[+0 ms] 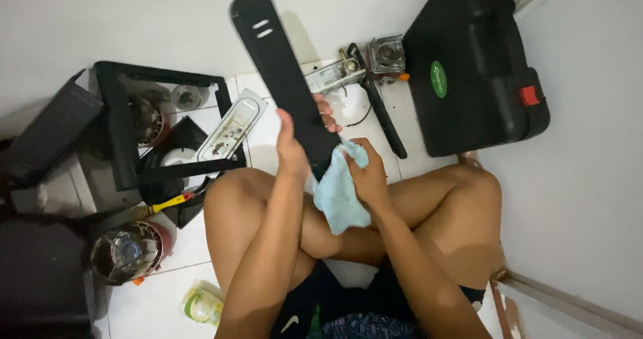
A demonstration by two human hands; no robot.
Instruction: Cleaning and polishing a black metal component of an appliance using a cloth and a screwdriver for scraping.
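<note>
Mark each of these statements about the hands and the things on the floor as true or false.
1. The left hand grips a long black panel. True.
2. The right hand presses a red sponge to it. False: a light blue cloth.
3. The black carrying case stands open. False: it lies closed, red latches showing.
4. A yellow-handled tool lies by the left knee. True.

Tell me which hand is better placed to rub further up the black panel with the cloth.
The right hand. It already grips the light blue cloth against the lower end of the black panel. The left hand is wrapped around the panel's edge, holding it upright, so it looks tied up with steadying.
</note>
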